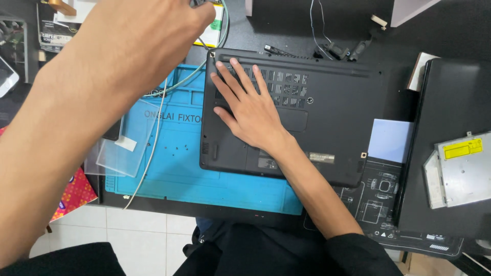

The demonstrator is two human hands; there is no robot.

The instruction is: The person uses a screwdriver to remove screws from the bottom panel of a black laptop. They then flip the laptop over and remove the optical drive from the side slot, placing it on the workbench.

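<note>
Laptop base point(307, 112), turned underside up, lies beneath your right hand point(250, 115), whose fingers point(240, 76) are spread flat and open over the vent grille, gripping nothing. Your left hand point(148, 36) reaches beyond those fingertips toward the top left corner; I cannot tell whether it is closed on anything. Loose screws point(176, 151) sit on the blue repair mat point(179, 168) just left of your thumb. In my judgement a sweeping forearm could scatter them, or snag the pale cable point(153, 143).
</note>
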